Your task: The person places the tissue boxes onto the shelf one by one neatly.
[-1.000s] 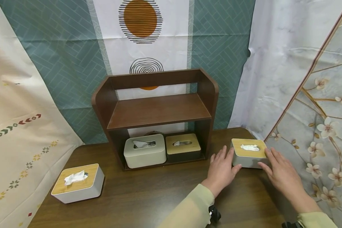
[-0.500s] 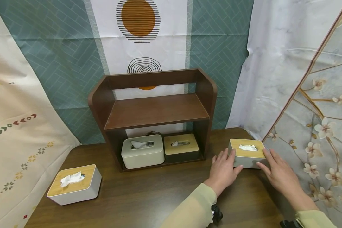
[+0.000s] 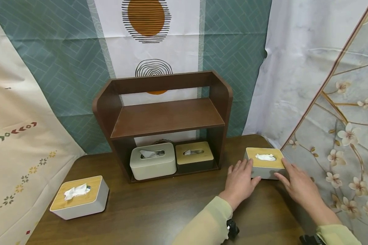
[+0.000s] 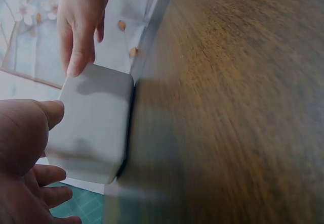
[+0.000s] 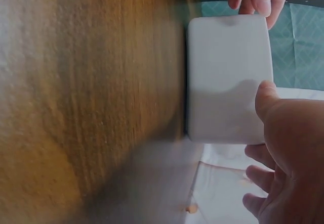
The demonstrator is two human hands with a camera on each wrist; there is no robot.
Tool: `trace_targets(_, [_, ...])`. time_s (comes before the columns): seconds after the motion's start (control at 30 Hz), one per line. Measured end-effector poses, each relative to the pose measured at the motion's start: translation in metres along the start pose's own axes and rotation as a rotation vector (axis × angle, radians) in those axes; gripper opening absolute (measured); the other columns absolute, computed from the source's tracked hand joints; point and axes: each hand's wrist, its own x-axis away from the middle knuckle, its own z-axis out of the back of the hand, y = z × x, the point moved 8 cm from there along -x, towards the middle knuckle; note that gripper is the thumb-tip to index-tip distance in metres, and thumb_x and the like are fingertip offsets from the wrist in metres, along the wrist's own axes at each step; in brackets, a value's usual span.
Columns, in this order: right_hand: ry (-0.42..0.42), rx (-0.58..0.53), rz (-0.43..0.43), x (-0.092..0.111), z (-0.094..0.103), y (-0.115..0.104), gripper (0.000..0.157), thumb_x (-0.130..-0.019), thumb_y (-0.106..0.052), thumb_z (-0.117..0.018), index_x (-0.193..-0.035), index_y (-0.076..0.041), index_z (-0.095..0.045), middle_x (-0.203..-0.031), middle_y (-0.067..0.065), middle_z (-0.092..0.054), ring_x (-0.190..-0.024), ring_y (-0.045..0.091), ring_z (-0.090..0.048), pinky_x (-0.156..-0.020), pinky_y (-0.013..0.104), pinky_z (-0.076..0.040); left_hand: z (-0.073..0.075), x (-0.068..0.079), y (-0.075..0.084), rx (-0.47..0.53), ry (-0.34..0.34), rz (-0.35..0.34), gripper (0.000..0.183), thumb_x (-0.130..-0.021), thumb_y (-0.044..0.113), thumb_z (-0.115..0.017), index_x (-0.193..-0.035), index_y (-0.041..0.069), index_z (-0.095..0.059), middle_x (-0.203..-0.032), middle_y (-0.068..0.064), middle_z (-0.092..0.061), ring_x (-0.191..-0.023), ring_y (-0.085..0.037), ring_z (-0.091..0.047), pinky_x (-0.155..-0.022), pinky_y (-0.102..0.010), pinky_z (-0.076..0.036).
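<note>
A grey tissue box point(image 3: 265, 162) with a pale wooden lid and a white tissue in its slot sits on the table's right side. My left hand point(image 3: 240, 178) is at its left front corner, fingers extended along the left side and thumb by the front face. My right hand point(image 3: 299, 183) lies at the right front corner, fingers pointing forward past the lid's edge, thumb on the front. In the left wrist view, the left thumb point(image 4: 54, 113) is right at the box's edge. The right thumb point(image 5: 265, 96) touches the front face in the right wrist view.
A brown two-tier shelf point(image 3: 168, 117) stands at the back. On its lower tier are a cream tissue box point(image 3: 153, 167) and a dark tissue box point(image 3: 195, 161) with a wooden lid. Another white, wooden-lidded tissue box point(image 3: 82, 203) rests at the table's left. Curtains hang behind and beside.
The head view has shifted slightly, so the scene sits a little further left. Both hands stay at the grey tissue box with hardly any movement.
</note>
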Motion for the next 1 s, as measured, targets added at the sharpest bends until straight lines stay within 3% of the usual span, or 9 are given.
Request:
trace_targets(0.27, [0.006, -0.026, 0.004, 0.004, 0.001, -0.009, 0.072, -0.112, -0.038, -0.067, -0.161, 0.009, -0.045, -0.147, 0.046, -0.053, -0.130, 0.071, -0.049, -0.098, 0.083, -0.041, 0.012, 0.009, -0.005, -0.049, 0.021, -0.010, 0.066, -0.110, 0.058, -0.062, -0.166, 0.026, -0.051, -0.170, 0.001, -0.049, -0.156, -0.021, -0.047, -0.124, -0.049, -0.041])
trace_targets(0.43, [-0.034, -0.034, -0.032, 0.008, 0.000, -0.014, 0.072, -0.113, -0.041, -0.066, -0.160, 0.010, -0.045, -0.149, 0.048, -0.050, -0.133, 0.072, -0.046, -0.098, 0.085, -0.040, 0.020, 0.014, -0.006, -0.075, 0.028, -0.031, 0.060, -0.110, 0.058, -0.063, -0.160, 0.025, -0.057, -0.170, 0.000, -0.049, -0.155, -0.022, -0.049, -0.123, -0.048, -0.042])
trace_targets(0.77, [0.044, -0.029, 0.054, 0.015, 0.008, -0.024, 0.069, -0.109, -0.031, -0.074, -0.160, 0.007, -0.048, -0.144, 0.041, -0.059, -0.125, 0.069, -0.056, -0.097, 0.080, -0.045, 0.019, 0.020, -0.014, -0.021, 0.003, -0.033, 0.067, -0.109, 0.058, -0.064, -0.168, 0.030, -0.049, -0.170, -0.001, -0.049, -0.152, -0.020, -0.051, -0.123, -0.043, -0.043])
trace_targets(1.0, [-0.002, -0.048, 0.043, 0.015, 0.003, -0.021, 0.072, -0.110, -0.032, -0.072, -0.164, 0.005, -0.043, -0.147, 0.044, -0.055, -0.127, 0.068, -0.056, -0.094, 0.079, -0.047, 0.010, 0.018, -0.009, -0.014, 0.009, -0.054, 0.070, -0.109, 0.056, -0.066, -0.171, 0.032, -0.043, -0.166, -0.001, -0.054, -0.149, -0.019, -0.055, -0.121, -0.045, -0.045])
